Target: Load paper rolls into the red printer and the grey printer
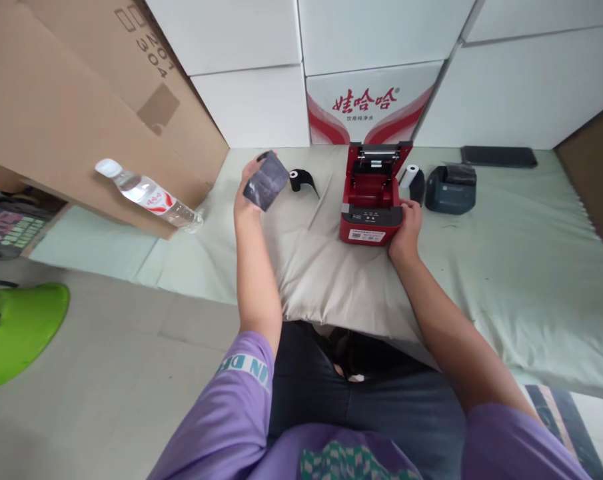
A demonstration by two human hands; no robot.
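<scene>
My left hand (pixel 244 195) is raised over the cloth-covered surface, closed on a dark grey paper roll (pixel 267 180) with a flat, creased outer face. The fingers behind it are mostly hidden. A small red and black receipt printer (pixel 371 216) stands at the middle with its lid tilted up and its red inner bay showing. My right hand (pixel 406 230) grips the printer's right front side. Between the printer and my left hand lies a small black paper roll (pixel 306 180), its tail loose. Another roll, white with a dark tail (pixel 410 177), sits just right of the printer.
A dark grey portable device (pixel 451 191) and a black phone (pixel 498 157) lie at the right. Far left, a clear water bottle (pixel 154 198) leans toward a big cardboard box (pixel 91 100). Stacked white cartons (pixel 371 100) line the back. A green chair (pixel 26 333) stands lower left.
</scene>
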